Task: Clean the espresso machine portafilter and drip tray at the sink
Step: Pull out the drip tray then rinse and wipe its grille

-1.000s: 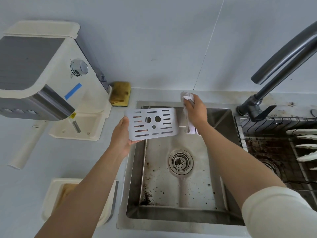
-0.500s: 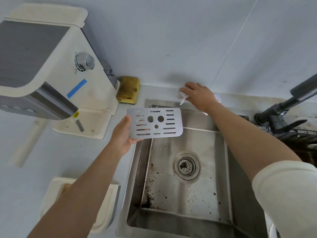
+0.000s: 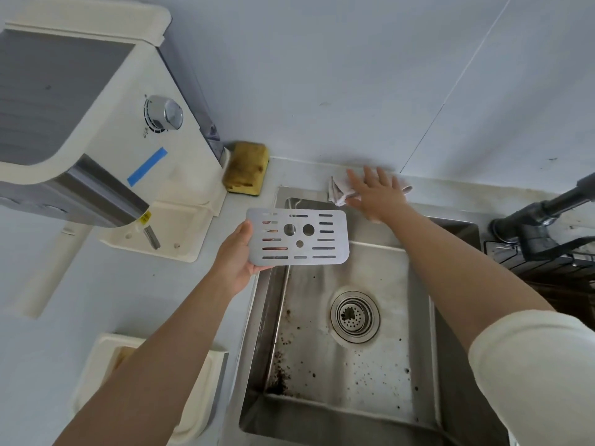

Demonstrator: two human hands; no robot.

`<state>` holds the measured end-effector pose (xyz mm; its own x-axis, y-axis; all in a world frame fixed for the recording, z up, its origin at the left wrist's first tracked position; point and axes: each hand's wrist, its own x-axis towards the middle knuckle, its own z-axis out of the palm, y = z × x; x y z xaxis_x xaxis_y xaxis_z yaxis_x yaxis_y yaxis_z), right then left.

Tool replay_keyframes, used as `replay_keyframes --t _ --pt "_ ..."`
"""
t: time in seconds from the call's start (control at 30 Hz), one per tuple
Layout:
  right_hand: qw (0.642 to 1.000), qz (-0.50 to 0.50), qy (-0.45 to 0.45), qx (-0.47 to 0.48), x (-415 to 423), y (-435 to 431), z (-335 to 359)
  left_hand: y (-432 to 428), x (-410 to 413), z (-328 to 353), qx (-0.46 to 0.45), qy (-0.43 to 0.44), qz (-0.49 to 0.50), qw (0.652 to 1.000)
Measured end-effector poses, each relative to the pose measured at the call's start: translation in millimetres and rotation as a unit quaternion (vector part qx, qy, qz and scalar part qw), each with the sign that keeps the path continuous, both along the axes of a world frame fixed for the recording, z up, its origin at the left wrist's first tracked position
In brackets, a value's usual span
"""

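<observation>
The left hand (image 3: 236,252) grips the metal grate (image 3: 297,237) by its left edge, thumb on top, level above the sink's (image 3: 267,317) back-left corner. The right hand (image 3: 376,194) is spread flat over the cloth (image 3: 338,189) behind the sink, holding nothing. The grate is best kept above the basin, gripped firmly, since thin metal likely slips.

Kitchen: steel sink (image 3: 264,317), faucet (image 3: 544,210), espresso machine (image 3: 96,130).

Cloth (image 3: 336,189) let go
Right hand (image 3: 378,196), no longer gripping, now spreads open over it on the table (image 3: 289,175).
</observation>
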<state>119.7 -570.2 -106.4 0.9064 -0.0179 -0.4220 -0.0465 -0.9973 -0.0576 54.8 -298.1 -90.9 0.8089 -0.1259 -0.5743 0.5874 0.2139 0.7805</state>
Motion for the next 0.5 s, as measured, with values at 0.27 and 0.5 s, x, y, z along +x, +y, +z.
replay_keyframes --t 0.27,0.5 --pt "0.894 -0.245 -0.101 0.362 -41 25 47 9 -12 15 -0.023 -0.02 -0.006 1.0" --pt "0.783 -0.259 0.076 0.56 -109 49 59 34 -31 25 -0.008 -0.012 -0.007 1.0"
